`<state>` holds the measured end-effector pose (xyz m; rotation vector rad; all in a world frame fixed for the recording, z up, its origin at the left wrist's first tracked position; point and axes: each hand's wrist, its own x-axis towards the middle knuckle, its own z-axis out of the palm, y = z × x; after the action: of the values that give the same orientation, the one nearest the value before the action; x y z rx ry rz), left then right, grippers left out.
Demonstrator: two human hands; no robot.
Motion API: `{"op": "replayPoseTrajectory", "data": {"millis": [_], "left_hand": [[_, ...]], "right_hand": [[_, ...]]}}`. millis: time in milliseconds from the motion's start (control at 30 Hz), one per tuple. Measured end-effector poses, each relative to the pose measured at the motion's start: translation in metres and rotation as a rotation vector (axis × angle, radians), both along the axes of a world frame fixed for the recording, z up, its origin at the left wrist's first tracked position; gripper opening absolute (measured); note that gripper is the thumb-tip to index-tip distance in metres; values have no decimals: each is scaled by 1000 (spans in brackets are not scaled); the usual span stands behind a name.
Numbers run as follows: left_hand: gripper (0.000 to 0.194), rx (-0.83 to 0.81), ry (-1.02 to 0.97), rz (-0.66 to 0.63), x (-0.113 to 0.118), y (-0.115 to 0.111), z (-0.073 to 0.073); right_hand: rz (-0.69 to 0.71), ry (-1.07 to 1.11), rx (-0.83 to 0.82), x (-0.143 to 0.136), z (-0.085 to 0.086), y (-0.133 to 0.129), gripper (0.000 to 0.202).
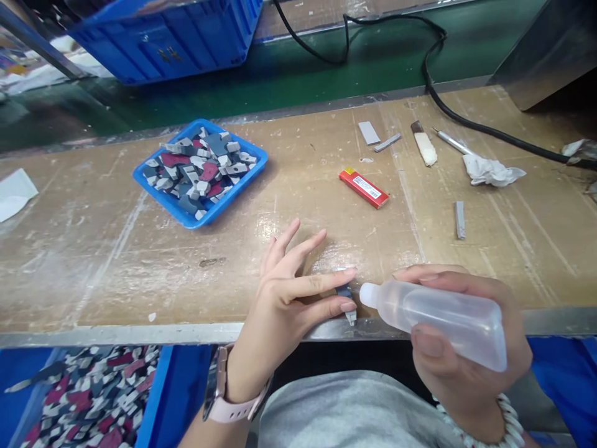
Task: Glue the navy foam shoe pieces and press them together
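Note:
My left hand (293, 286) pinches a small grey-and-white piece (345, 292) between thumb and index finger at the table's front edge, its other fingers raised. Part of that piece is hidden by the fingers. In my right hand (480, 323) lies a translucent plastic squeeze bottle (438, 314), held nearly level. Its white cap end points left, a short gap away from the piece. Beyond my left hand sits a blue tray (219, 214) heaped with similar grey, white and dark red pieces.
A red box (364, 188), grey strips (460, 219), a brush-like tool (424, 144), and a pen-like tool (452, 141) by crumpled tissue (492, 171) lie on the worktable. A black cable (494, 132) crosses the right. Blue crates (186, 43) stand behind; a bin of pieces (156, 392) is below left.

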<state>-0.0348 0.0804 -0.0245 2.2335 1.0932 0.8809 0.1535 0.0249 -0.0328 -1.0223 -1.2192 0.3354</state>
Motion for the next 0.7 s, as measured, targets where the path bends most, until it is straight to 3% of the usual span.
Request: {"op": "replayPoseTrajectory", "data": {"millis": [367, 700], "left_hand": [[29, -2, 16, 10, 0, 0, 0], [30, -4, 17, 11, 1, -1, 0]], "right_hand": [[11, -13, -50, 1, -3, -2, 38], [-118, -18, -85, -2, -5, -1, 29]]}}
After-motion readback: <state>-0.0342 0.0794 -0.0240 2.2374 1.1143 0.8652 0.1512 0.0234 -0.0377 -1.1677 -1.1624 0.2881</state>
